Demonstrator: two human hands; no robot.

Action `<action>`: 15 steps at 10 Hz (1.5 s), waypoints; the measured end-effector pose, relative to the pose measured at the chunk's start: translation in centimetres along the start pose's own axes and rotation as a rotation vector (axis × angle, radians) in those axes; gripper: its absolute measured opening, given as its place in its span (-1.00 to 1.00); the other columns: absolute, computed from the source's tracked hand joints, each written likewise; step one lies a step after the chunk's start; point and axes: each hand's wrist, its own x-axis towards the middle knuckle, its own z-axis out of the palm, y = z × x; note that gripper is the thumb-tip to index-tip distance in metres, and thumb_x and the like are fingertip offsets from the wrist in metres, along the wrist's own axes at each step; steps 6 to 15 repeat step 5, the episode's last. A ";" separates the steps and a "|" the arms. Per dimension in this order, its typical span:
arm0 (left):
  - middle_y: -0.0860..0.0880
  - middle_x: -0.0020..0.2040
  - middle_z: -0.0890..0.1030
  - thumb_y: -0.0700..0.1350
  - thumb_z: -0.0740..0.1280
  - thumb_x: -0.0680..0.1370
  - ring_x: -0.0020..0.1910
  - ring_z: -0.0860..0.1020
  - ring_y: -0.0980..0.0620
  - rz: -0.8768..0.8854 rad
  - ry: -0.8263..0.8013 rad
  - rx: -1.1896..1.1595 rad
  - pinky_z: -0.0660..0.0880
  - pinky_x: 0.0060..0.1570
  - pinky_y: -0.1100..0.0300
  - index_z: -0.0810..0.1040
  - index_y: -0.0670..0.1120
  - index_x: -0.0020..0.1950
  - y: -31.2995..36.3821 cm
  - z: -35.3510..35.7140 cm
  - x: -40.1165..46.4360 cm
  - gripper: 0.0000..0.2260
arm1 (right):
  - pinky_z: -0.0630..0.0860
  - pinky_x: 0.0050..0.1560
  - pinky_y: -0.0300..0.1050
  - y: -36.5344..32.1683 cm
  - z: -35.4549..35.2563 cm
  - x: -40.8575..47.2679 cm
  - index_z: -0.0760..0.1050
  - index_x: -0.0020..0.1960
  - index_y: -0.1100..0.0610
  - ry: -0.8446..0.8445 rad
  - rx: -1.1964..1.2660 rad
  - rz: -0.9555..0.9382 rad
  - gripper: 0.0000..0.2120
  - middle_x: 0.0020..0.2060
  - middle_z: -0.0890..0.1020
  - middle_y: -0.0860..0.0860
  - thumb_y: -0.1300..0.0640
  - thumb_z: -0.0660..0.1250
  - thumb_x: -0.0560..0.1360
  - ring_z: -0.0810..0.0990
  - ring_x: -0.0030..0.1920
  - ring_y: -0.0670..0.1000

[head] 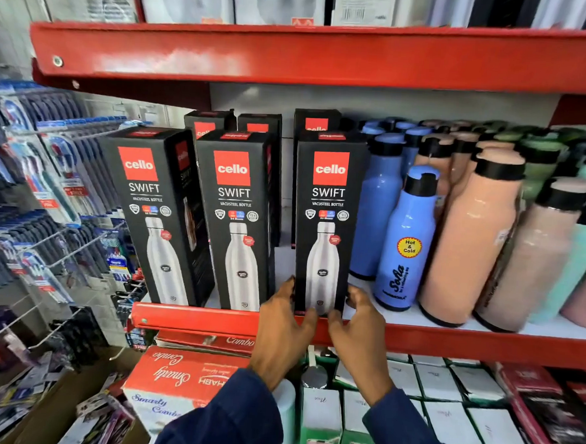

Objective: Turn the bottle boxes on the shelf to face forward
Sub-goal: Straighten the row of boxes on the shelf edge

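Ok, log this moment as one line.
stage: squaring box | left hand, right hand: gripping right cello box base | front row: three forward

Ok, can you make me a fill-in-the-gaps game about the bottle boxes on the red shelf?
1. Both hands hold the bottom of the ____ most front-row box.
2. The big word under the red logo on each front box is ____.
3. The small blue bottle has a yellow sticker saying Hot & ____.
4. The left hand and right hand come out of dark ____ sleeves.

Missing words: right; SWIFT; Cold; blue
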 end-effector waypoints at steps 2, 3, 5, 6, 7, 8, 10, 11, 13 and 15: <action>0.04 -0.10 0.72 -0.13 0.39 0.47 -0.21 0.65 0.11 0.003 0.034 0.054 0.50 -0.18 0.37 0.54 -0.06 0.16 0.1 -0.5 -0.3 -0.73 | 0.60 -0.01 -0.11 -0.2 -0.3 -0.5 0.50 0.27 0.12 -0.032 -0.011 -0.003 -0.59 0.03 0.72 0.03 0.23 0.34 0.41 0.68 -0.14 0.08; 0.02 -0.07 0.73 -0.14 0.38 0.47 -0.14 0.67 0.04 -0.021 0.039 0.055 0.56 -0.06 0.22 0.55 -0.06 0.18 0.2 -0.7 -0.5 -0.72 | 0.50 -0.12 -0.24 -0.4 -0.5 -0.8 0.56 0.20 0.08 -0.016 -0.035 -0.024 -0.63 -0.04 0.74 -0.01 0.25 0.34 0.40 0.68 -0.13 0.02; 0.07 -0.06 0.71 -0.12 0.38 0.48 -0.22 0.64 0.16 -0.030 0.013 0.064 0.59 -0.06 0.25 0.55 -0.06 0.21 0.1 -1.3 -0.5 -0.71 | 0.55 -0.16 -0.22 -0.2 -0.4 -0.9 0.59 0.14 0.05 -0.013 -0.057 -0.026 -0.68 -0.11 0.75 -0.06 0.20 0.34 0.40 0.68 -0.18 -0.07; 0.07 -0.06 0.71 -0.12 0.38 0.48 -0.22 0.64 0.16 -0.030 0.013 0.064 0.59 -0.06 0.25 0.55 -0.06 0.21 0.1 -1.3 -0.5 -0.71 | 0.55 -0.16 -0.22 -0.2 -0.4 -0.9 0.59 0.14 0.05 -0.013 -0.057 -0.026 -0.68 -0.11 0.75 -0.06 0.20 0.34 0.40 0.68 -0.18 -0.07; 0.07 -0.06 0.71 -0.12 0.38 0.48 -0.22 0.64 0.16 -0.030 0.013 0.064 0.59 -0.06 0.25 0.55 -0.06 0.21 0.1 -1.3 -0.5 -0.71 | 0.55 -0.16 -0.22 -0.2 -0.4 -0.9 0.59 0.14 0.05 -0.013 -0.057 -0.026 -0.68 -0.11 0.75 -0.06 0.20 0.34 0.40 0.68 -0.18 -0.07; 0.07 -0.06 0.71 -0.12 0.38 0.48 -0.22 0.64 0.16 -0.030 0.013 0.064 0.59 -0.06 0.25 0.55 -0.06 0.21 0.1 -1.3 -0.5 -0.71 | 0.55 -0.16 -0.22 -0.2 -0.4 -0.9 0.59 0.14 0.05 -0.013 -0.057 -0.026 -0.68 -0.11 0.75 -0.06 0.20 0.34 0.40 0.68 -0.18 -0.07; 0.07 -0.06 0.71 -0.12 0.38 0.48 -0.22 0.64 0.16 -0.030 0.013 0.064 0.59 -0.06 0.25 0.55 -0.06 0.21 0.1 -1.3 -0.5 -0.71 | 0.55 -0.16 -0.22 -0.2 -0.4 -0.9 0.59 0.14 0.05 -0.013 -0.057 -0.026 -0.68 -0.11 0.75 -0.06 0.20 0.34 0.40 0.68 -0.18 -0.07; 0.07 -0.06 0.71 -0.12 0.38 0.48 -0.22 0.64 0.16 -0.030 0.013 0.064 0.59 -0.06 0.25 0.55 -0.06 0.21 0.1 -1.3 -0.5 -0.71 | 0.55 -0.16 -0.22 -0.2 -0.4 -0.9 0.59 0.14 0.05 -0.013 -0.057 -0.026 -0.68 -0.11 0.75 -0.06 0.20 0.34 0.40 0.68 -0.18 -0.07; 0.07 -0.06 0.71 -0.12 0.38 0.48 -0.22 0.64 0.16 -0.030 0.013 0.064 0.59 -0.06 0.25 0.55 -0.06 0.21 0.1 -1.3 -0.5 -0.71 | 0.55 -0.16 -0.22 -0.2 -0.4 -0.9 0.59 0.14 0.05 -0.013 -0.057 -0.026 -0.68 -0.11 0.75 -0.06 0.20 0.34 0.40 0.68 -0.18 -0.07; 0.07 -0.06 0.71 -0.12 0.38 0.48 -0.22 0.64 0.16 -0.030 0.013 0.064 0.59 -0.06 0.25 0.55 -0.06 0.21 0.1 -1.3 -0.5 -0.71 | 0.55 -0.16 -0.22 -0.2 -0.4 -0.9 0.59 0.14 0.05 -0.013 -0.057 -0.026 -0.68 -0.11 0.75 -0.06 0.20 0.34 0.40 0.68 -0.18 -0.07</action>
